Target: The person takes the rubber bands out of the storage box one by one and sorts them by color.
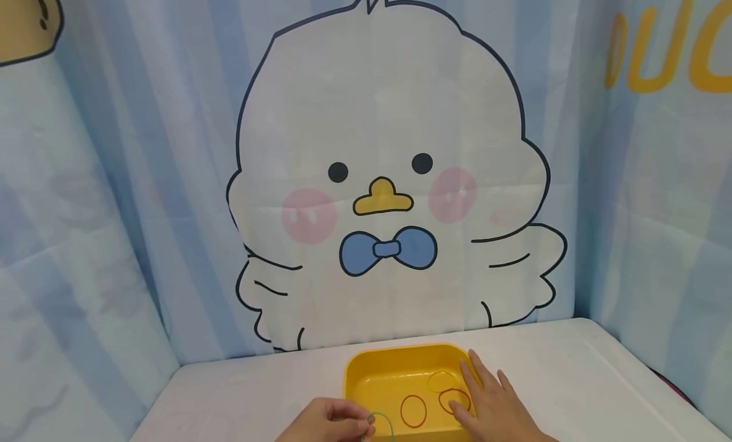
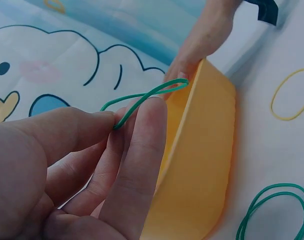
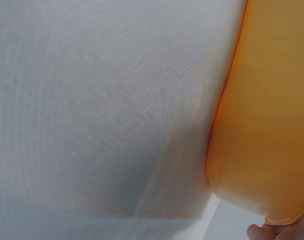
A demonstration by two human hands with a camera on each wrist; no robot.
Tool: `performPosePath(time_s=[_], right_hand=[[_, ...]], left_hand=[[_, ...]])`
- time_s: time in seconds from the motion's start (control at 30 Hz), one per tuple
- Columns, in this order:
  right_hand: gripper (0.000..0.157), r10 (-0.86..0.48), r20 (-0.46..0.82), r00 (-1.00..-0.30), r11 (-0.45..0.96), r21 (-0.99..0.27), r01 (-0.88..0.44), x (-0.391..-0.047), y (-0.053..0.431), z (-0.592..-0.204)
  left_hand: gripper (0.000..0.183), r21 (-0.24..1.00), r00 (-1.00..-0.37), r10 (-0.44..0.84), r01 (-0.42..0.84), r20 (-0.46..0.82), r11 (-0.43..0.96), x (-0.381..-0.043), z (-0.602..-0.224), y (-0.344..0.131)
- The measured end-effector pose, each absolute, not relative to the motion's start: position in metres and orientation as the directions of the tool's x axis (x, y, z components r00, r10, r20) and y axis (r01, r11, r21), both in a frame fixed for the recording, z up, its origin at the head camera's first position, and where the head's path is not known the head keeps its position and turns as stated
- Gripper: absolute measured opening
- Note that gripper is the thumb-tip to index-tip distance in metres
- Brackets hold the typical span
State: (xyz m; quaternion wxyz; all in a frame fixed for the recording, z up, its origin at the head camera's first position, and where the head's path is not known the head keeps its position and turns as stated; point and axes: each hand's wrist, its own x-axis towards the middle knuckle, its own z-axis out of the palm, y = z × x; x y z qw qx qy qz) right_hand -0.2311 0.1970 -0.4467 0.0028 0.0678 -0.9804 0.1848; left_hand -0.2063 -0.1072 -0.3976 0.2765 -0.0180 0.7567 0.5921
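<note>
The person's left hand (image 1: 328,421) held a green rubber band (image 2: 147,94) pinched between the thumb and curled fingers, with most of the loop sticking out free beyond the fingertips. That hand was at the near left corner of a yellow tray (image 1: 383,385), and the head view showed the band hanging over the tray's near left part. The right hand (image 1: 497,401) lay over the tray's right side, its fingers spread and fairly straight, the thumb reaching inward over the rim; it had nothing gripped, though the right wrist view showed fingers at the rim. Inside the tray, three more bands lay on the floor: a thin yellow band (image 1: 441,372) toward the back right, a red band (image 1: 454,389) just in front of it and partly under the right thumb, and a dark red band (image 1: 401,411) to the left of these, nearer the middle. Whether the thumb touched the red band could not be told. The tray stood on a white surface (image 1: 257,391). In the left wrist view, a yellow loop (image 2: 272,105) and a doubled green loop (image 2: 257,195) rested outside the tray, well apart. Behind everything hung a pale blue striped curtain (image 1: 189,175) printed with a white chick (image 1: 386,112) in a blue bow tie (image 1: 387,249).
</note>
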Motion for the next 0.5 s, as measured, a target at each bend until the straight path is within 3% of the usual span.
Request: performPosePath(time_s=[0.27, 0.5], right_hand=[[0.084, -0.133, 0.027, -0.991, 0.920, -0.368, -0.134, -0.231, 0.198, -0.447], [0.084, -0.126, 0.021, -0.992, 0.918, -0.376, -0.125, -0.233, 0.199, -0.449]], left_hand=[[0.027, 0.866, -0.854, 0.257, -0.354, -0.453, 0.352, -0.205, -0.416, -0.114], [0.021, 0.887, -0.826, 0.354, -0.332, -0.438, 0.321, -0.202, -0.434, -0.127]])
